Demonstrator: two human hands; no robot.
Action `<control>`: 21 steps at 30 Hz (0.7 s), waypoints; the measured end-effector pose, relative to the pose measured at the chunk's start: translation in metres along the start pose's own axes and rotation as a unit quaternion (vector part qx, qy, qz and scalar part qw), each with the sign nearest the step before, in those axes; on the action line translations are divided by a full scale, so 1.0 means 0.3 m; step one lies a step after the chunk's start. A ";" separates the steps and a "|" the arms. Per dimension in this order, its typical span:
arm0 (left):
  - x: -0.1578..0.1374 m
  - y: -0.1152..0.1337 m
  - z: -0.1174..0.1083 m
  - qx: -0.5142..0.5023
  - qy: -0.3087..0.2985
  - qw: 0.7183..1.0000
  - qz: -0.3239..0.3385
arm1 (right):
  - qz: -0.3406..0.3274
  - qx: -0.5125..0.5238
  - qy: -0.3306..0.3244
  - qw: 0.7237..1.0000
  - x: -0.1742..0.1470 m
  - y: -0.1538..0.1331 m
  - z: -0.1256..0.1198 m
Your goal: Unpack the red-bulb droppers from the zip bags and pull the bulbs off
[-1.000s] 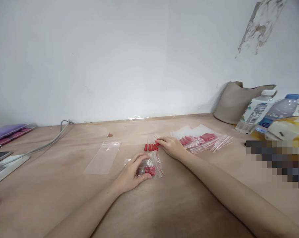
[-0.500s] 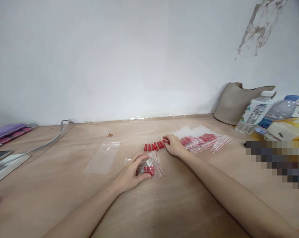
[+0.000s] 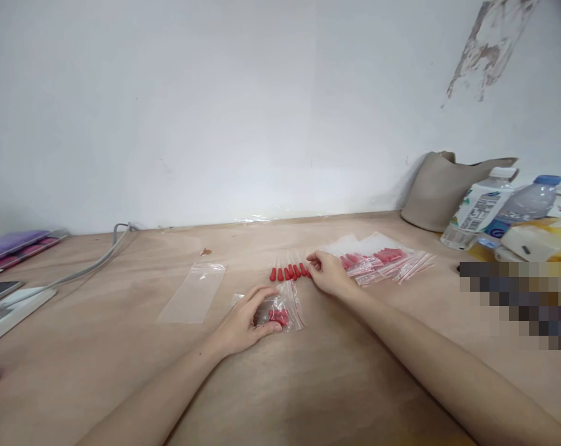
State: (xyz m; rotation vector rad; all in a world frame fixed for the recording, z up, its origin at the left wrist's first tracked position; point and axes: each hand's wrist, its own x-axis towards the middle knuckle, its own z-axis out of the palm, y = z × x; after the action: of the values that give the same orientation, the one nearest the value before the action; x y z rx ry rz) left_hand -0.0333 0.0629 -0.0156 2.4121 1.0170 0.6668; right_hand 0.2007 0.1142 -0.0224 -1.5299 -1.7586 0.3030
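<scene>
My left hand [image 3: 247,319] rests on the table with thumb and fingers curved around a clear zip bag [image 3: 295,310] that has red pieces [image 3: 278,316] in it. Beyond that bag lies a row of droppers [image 3: 288,272] with red bulbs towards me and thin clear stems pointing away. At the row's right end, my right hand [image 3: 327,272] has its thumb and fingertips closed on the last dropper, which they partly hide. Just right of this hand, several clear zip bags [image 3: 366,272] with red-bulbed contents lie overlapping.
A flat clear zip bag [image 3: 192,294] lies on the left. Further left are a grey cable [image 3: 92,266], a phone [image 3: 2,291] and purple packets [image 3: 15,246]. A grey-brown bag [image 3: 436,192] and two plastic bottles [image 3: 478,214] stand at right. The white wall [image 3: 215,111] bounds the table.
The view has shifted very slightly. My right fingers and the droppers at the row's right end have changed position a little; my left hand stays on the zip bag.
</scene>
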 end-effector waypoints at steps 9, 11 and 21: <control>0.003 0.001 0.009 -0.004 0.017 1.000 0.015 | -0.217 0.137 -0.138 0.957 -0.168 -0.075 -0.009; 0.003 0.003 0.011 -0.003 0.017 1.000 0.015 | -0.196 0.141 -0.173 0.955 -0.166 -0.077 -0.008; 0.005 0.006 0.025 0.011 0.028 0.999 0.029 | -0.198 0.141 -0.238 0.940 -0.156 -0.120 -0.009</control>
State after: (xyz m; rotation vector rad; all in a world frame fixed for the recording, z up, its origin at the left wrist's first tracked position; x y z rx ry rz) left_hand -0.0271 0.0614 -0.0203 2.4632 0.9846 0.7513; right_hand 0.1751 0.0612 -0.0161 -0.9135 -2.2308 0.7314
